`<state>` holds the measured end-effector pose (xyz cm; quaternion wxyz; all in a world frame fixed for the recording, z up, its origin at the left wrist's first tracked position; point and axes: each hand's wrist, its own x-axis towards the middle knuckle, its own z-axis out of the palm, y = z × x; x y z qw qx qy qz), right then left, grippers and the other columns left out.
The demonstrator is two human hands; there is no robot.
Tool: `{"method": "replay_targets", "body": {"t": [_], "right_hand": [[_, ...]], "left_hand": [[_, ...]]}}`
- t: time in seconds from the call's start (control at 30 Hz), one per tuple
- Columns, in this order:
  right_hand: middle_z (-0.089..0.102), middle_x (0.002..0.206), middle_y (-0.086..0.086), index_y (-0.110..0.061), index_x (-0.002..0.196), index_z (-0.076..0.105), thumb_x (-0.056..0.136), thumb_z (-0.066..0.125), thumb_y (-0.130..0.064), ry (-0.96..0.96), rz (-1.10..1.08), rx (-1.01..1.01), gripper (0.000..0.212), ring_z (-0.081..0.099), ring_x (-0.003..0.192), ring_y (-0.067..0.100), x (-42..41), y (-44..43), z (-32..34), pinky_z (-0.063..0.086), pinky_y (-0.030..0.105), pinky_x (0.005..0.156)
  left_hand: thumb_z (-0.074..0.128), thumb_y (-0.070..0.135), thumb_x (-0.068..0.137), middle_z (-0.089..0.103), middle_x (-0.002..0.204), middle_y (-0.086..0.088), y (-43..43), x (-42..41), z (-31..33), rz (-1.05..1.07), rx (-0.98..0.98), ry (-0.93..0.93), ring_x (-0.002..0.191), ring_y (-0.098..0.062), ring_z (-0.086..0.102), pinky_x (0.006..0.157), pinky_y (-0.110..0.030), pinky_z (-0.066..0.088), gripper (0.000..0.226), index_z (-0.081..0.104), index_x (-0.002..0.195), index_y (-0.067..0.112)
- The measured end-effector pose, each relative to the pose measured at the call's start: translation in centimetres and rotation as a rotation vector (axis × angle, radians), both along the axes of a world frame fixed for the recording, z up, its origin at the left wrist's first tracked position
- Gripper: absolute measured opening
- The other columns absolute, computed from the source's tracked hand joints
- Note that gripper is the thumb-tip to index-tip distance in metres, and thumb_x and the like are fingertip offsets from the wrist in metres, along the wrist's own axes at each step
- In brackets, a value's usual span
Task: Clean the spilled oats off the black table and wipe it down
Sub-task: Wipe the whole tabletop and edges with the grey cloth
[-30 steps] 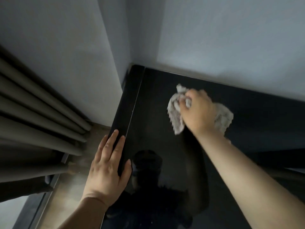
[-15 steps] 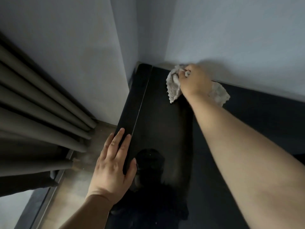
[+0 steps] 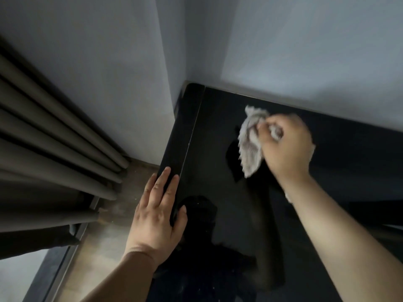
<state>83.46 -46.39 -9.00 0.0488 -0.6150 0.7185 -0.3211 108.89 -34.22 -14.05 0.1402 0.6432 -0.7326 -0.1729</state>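
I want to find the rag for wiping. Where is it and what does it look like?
Start at the shiny black table pushed into the corner of the grey walls. Near its far edge, the right hand grips a crumpled cloth against the top. It is the only pale, wrinkly thing on the dark surface; the left hand rests empty on the side edge.

Right hand (image 3: 285,147), slightly blurred, grips a cloth (image 3: 249,144) near the table's (image 3: 218,118) far edge; left hand (image 3: 157,216) lies flat on its left edge.

Two hands (image 3: 157,216) (image 3: 286,147), one cloth (image 3: 248,149), one table (image 3: 209,136)
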Motion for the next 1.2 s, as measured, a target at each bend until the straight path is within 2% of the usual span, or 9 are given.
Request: {"method": "replay_targets", "body": {"t": [0.1,0.2,0.33,0.47,0.6,0.67,0.83,1.03,1.2], "right_hand": [[0.048,0.133,0.015,-0.026,0.125,0.056,0.086,0.056,-0.049,0.16,-0.175,0.223,0.045,0.039,0.126,0.037,-2.2,-4.7,-1.8,0.034,0.048,0.103],[0.03,0.151,0.017,-0.024,0.138,0.043,0.088,0.048,-0.06,0.237,-0.228,0.355,0.062,0.025,0.137,0.042,-2.3,-5.2,-4.1,0.022,0.059,0.107],[0.053,0.125,0.02,-0.014,0.125,0.056,0.093,0.045,-0.056,0.366,-0.154,0.187,0.053,0.05,0.111,0.041,-1.1,-3.3,-4.8,0.045,0.047,0.08],[0.058,0.103,0.011,-0.014,0.111,0.059,0.096,0.045,-0.05,0.388,0.056,0.09,0.041,0.057,0.087,0.027,1.4,2.6,-4.0,0.045,0.033,0.062],[0.052,0.085,-0.01,-0.027,0.084,0.053,0.091,0.055,-0.049,0.164,0.239,0.245,0.024,0.051,0.069,0.005,3.5,10.2,-1.9,0.036,0.013,0.056],[0.05,0.072,-0.011,-0.029,0.07,0.042,0.089,0.058,-0.05,-0.066,0.207,0.259,0.033,0.05,0.06,0.004,3.1,10.8,-0.5,0.037,0.017,0.053],[0.049,0.112,0.007,-0.015,0.097,0.065,0.087,0.055,-0.056,-0.075,-0.166,0.204,0.044,0.054,0.095,0.022,-1.1,2.7,0.3,0.04,0.026,0.075],[0.045,0.127,0.018,-0.021,0.138,0.044,0.092,0.04,-0.061,0.312,-0.323,0.315,0.061,0.037,0.124,0.038,-1.7,2.0,-4.3,0.026,0.055,0.102],[0.045,0.124,0.016,-0.019,0.132,0.048,0.093,0.04,-0.058,0.295,-0.281,0.352,0.055,0.042,0.119,0.038,-1.6,2.2,-3.6,0.04,0.053,0.088]], "left_hand": [[0.038,0.041,0.09,0.024,0.156,0.001,0.0,-0.1,0.0,-0.003,-0.008,0.0,0.143,-0.026,0.024,0.111,-0.042,0.031,0.061,0.037,0.145,0.017],[0.038,0.041,0.09,0.024,0.156,0.001,0.0,-0.2,-0.1,0.0,-0.012,-0.007,0.142,-0.026,0.025,0.11,-0.04,0.031,0.06,0.037,0.145,0.017],[0.038,0.041,0.09,0.023,0.156,0.002,0.0,-0.2,0.0,-0.005,-0.009,-0.023,0.143,-0.026,0.024,0.109,-0.038,0.027,0.06,0.035,0.145,0.017],[0.036,0.042,0.09,0.021,0.157,0.002,-0.1,-0.2,0.2,0.0,0.003,-0.035,0.143,-0.025,0.022,0.11,-0.037,0.024,0.061,0.033,0.146,0.018],[0.037,0.041,0.09,0.022,0.156,0.001,-0.1,0.0,0.1,-0.004,0.006,-0.027,0.142,-0.026,0.024,0.111,-0.038,0.026,0.061,0.035,0.146,0.017],[0.037,0.042,0.09,0.022,0.156,0.001,-0.1,0.0,0.1,-0.006,0.005,-0.018,0.142,-0.027,0.024,0.111,-0.038,0.026,0.061,0.035,0.145,0.016],[0.036,0.042,0.09,0.023,0.156,0.001,0.0,-0.1,0.1,0.0,-0.009,-0.011,0.143,-0.026,0.024,0.111,-0.036,0.024,0.061,0.036,0.145,0.016],[0.036,0.042,0.09,0.024,0.156,-0.001,0.1,0.0,-0.1,0.003,-0.023,0.005,0.143,-0.027,0.024,0.111,-0.037,0.024,0.061,0.036,0.145,0.015],[0.033,0.044,0.09,0.022,0.157,0.0,0.0,0.1,-0.1,0.001,-0.015,-0.013,0.143,-0.026,0.02,0.112,-0.034,0.019,0.062,0.034,0.146,0.017]]}}
